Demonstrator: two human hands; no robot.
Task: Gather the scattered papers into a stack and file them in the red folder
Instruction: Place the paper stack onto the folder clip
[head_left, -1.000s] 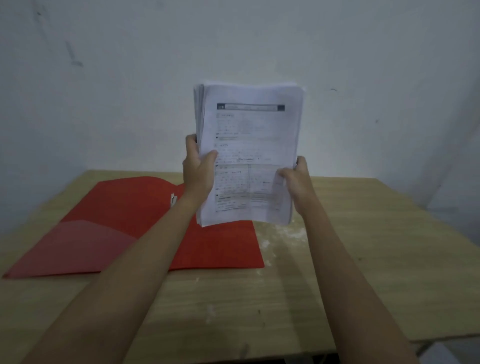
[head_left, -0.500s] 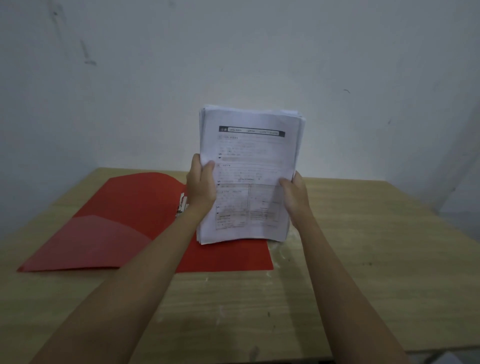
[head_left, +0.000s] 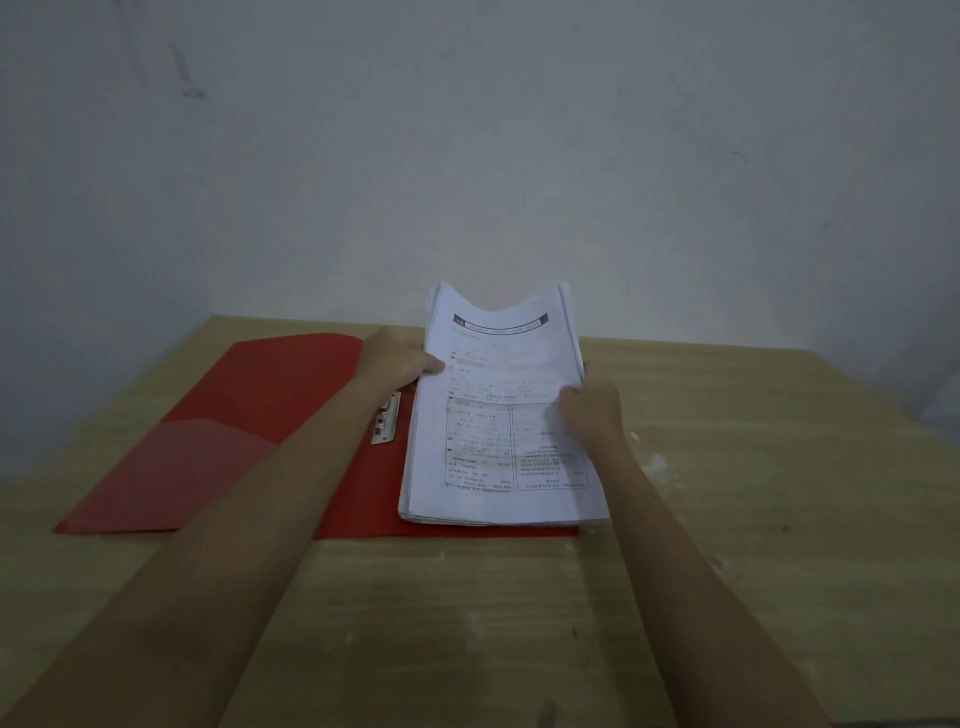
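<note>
Left hand (head_left: 397, 358), right hand (head_left: 592, 410) grip stack (head_left: 488, 431) edges (curled).

Light wood-grain table (head_left: 727, 571), far edge against pale wall (head_left: 519, 156); lying flat and open on left-centre, red folder (head_left: 249, 415) with translucent pocket (head_left: 197, 457) on its left leaf, metal clip (head_left: 387, 418) by the fold; white smudges (head_left: 655, 462) on the wood to its right.
</note>
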